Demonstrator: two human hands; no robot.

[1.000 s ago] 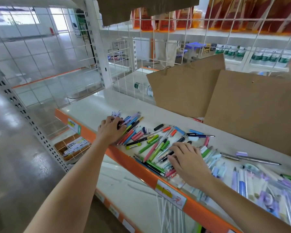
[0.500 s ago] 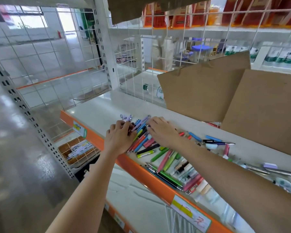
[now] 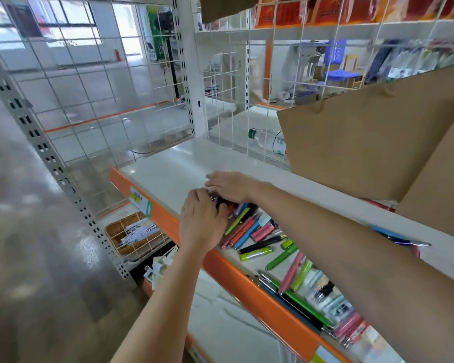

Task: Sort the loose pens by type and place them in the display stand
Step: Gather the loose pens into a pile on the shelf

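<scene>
Since earlier, right hand (image 3: 227, 186) crossed to left hand (image 3: 203, 224) gripping pens (image 3: 247, 226) near shelf (image 3: 173, 174) edge; I keep right fingers flat, aligning tips.

single head-worn view, looking forward and down, close over shelf (image 3: 173, 174) edge

Loose colourful pens (image 3: 249, 231) scattered flat, perhaps overlapping.

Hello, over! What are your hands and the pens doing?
Left hand curled on pens at pile's end. Right hand flat beside it. Paper bag leaning behind, not blocking.
</scene>
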